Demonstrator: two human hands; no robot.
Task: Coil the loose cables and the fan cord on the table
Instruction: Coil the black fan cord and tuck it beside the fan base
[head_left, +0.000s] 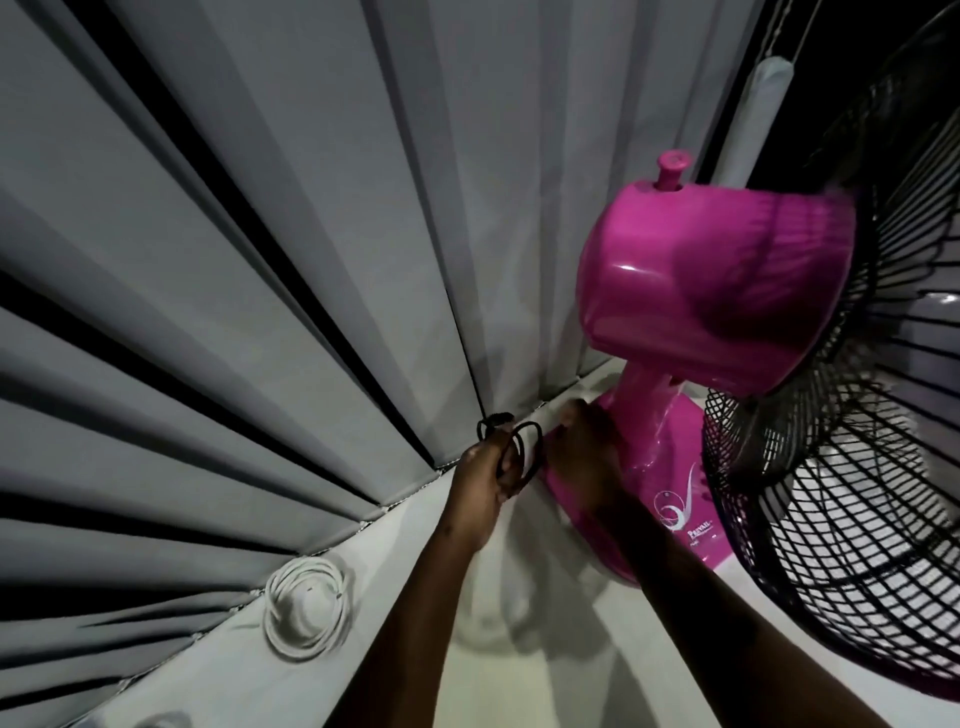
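your left hand (485, 475) clenched round black fan cord (519, 453), loops bunched in fist, poking out past knuckles so coil keeps shape. right hand (584, 441) just beside those fingers, at rear of pink fan (717, 312) base, likely feeding cord where it exits; grip there dim, cannot tell curled or loose. white cable (306, 608) already coiled, lies on table (218, 670) well back from both hands, by curtain (260, 260).

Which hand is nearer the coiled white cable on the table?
Left. The left hand holds black cord loops up-right of the white cable; the right hand is farther right, at the fan base.
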